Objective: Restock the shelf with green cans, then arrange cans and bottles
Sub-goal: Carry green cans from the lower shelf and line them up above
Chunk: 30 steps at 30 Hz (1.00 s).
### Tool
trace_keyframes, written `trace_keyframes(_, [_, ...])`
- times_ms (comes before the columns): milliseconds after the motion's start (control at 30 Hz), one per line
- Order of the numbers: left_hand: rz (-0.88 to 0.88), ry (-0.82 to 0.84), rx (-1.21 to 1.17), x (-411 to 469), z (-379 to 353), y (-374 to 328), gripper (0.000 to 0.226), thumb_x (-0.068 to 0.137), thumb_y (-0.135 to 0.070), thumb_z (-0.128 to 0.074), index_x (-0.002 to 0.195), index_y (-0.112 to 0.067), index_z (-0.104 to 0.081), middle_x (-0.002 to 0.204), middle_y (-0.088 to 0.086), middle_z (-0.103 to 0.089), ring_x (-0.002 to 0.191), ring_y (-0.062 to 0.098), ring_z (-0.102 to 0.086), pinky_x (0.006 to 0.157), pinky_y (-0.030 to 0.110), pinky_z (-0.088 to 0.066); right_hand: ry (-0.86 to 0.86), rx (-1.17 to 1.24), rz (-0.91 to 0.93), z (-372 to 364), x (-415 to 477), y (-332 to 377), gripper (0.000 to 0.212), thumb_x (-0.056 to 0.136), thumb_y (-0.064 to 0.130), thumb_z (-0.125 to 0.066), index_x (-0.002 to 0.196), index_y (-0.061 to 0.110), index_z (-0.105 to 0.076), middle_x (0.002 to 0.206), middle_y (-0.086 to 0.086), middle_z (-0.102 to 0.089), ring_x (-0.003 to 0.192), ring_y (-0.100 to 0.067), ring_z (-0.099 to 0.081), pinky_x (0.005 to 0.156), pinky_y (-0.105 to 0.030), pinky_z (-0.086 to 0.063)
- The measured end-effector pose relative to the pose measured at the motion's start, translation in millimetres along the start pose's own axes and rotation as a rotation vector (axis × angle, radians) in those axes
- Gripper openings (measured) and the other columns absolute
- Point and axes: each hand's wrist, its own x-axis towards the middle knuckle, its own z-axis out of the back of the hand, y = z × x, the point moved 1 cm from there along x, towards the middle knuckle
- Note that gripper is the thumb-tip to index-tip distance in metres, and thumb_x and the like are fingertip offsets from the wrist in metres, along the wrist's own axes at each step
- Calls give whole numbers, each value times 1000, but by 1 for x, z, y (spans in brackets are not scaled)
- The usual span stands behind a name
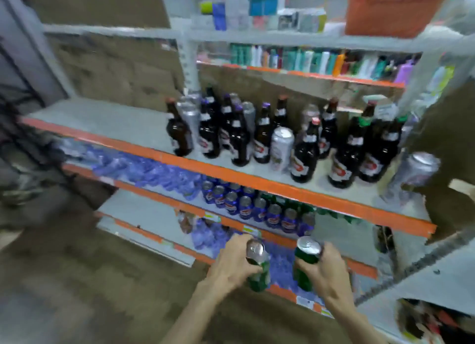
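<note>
Two green cans are held up in front of the orange-edged shelving (257,182), one per hand: the left hand (232,264) has its fingers curled round the left green can (260,277), and the right hand (327,271) is wrapped round the right green can (305,257), silver tops showing, the pair close but apart. Just beyond the hands, a block of blue cans (244,207) stands in rows on a lower level, and one level higher brown bottles (305,153) crowd together with a silver can (281,148) among them, everything a bit blurred.
</note>
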Motion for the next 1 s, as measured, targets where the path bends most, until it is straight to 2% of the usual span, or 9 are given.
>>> trace_keyframes(133, [149,-225,29,-49,130,33,43,71,-26,-79,107,-19,-58,99,-3,-56,94,17,-57,72,27,-39,141,26,234,-51,-15,131,40,76,30,-80,104,20,-55,101,-1,-60,91,-22,-58,70,-32,-40])
trace_keyframes(233, [201,-400,16,-84,217,73,37,67,-22,-81,94,-16,-56,88,-1,-55,89,30,-61,64,30,-37,182,16,429,-96,-26,230,52,73,48,-75,111,16,-57,107,-4,-63,95,-24,-61,70,-32,-42])
trace_keyframes(333, [272,-537,56,-122,286,121,40,70,-21,-80,101,-15,-56,96,2,-52,91,27,-57,68,30,-36,264,-10,538,-148,-53,317,57,79,42,-75,123,15,-52,115,-4,-58,101,-26,-59,74,-33,-43])
trace_keyframes(433, [371,-623,69,-158,344,179,47,68,-23,-81,110,-19,-60,105,4,-57,95,27,-59,73,31,-41,341,-34,586,-214,-88,386,63,76,43,-75,126,14,-50,122,-8,-59,109,-30,-59,86,-40,-49])
trace_keyframes(533, [428,-669,100,-193,401,242,47,64,-23,-81,106,-20,-61,103,4,-65,96,29,-64,75,33,-49,438,-35,614,-290,-126,442,65,75,40,-77,127,12,-50,124,-10,-60,113,-31,-57,87,-38,-48])
trace_keyframes(667, [465,-698,168,-226,475,306,58,70,-21,-82,122,-13,-60,115,6,-64,101,25,-60,82,35,-49,502,-26,670,-359,-175,505,64,76,44,-76,127,14,-52,122,-7,-63,110,-27,-59,82,-34,-47])
trace_keyframes(733, [456,-687,187,-224,507,332,55,70,-20,-83,120,-10,-62,112,8,-64,98,24,-59,78,33,-47,477,7,666,-380,-187,536,62,77,43,-76,126,13,-52,121,-7,-63,110,-26,-60,82,-33,-48])
trace_keyframes(867, [397,-694,195,-191,556,366,50,67,-20,-88,112,-10,-66,106,7,-67,97,25,-60,78,32,-45,371,-22,723,-415,-165,591,67,76,46,-76,127,10,-51,122,-10,-62,111,-31,-60,90,-44,-50])
trace_keyframes(1000, [340,-683,187,-152,597,406,50,67,-20,-87,109,-7,-66,106,11,-66,98,30,-61,77,36,-47,347,-109,682,-462,-137,632,76,75,55,-74,131,10,-49,124,-11,-61,113,-32,-59,91,-42,-49])
